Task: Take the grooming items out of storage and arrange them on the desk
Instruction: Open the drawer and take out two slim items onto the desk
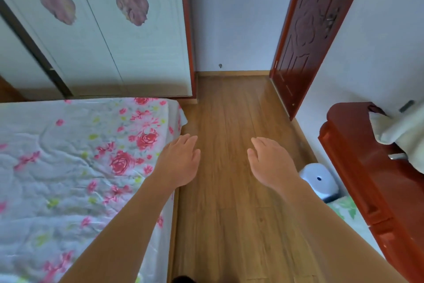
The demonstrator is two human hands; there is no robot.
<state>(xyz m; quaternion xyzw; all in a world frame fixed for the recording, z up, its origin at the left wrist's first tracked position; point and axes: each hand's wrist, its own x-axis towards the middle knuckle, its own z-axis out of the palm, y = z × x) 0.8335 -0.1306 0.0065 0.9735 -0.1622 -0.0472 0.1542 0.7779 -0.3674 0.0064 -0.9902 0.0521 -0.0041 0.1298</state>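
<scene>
Both of my arms reach forward over the wooden floor (229,191). My left hand (180,161) hovers palm down at the bed's corner, fingers straight and holding nothing. My right hand (269,161) hovers beside it, also flat with nothing in it. No grooming items are in view. A red-brown wooden cabinet (367,168) stands at the right with a pale cloth (399,131) draped on its top. A white wardrobe (103,37) with flower decals stands shut at the far left.
A bed with a floral cover (75,168) fills the left side. A dark red door (305,37) stands open at the far right. A white plastic stool (319,181) sits on the floor beside the cabinet. A strip of floor runs between bed and cabinet.
</scene>
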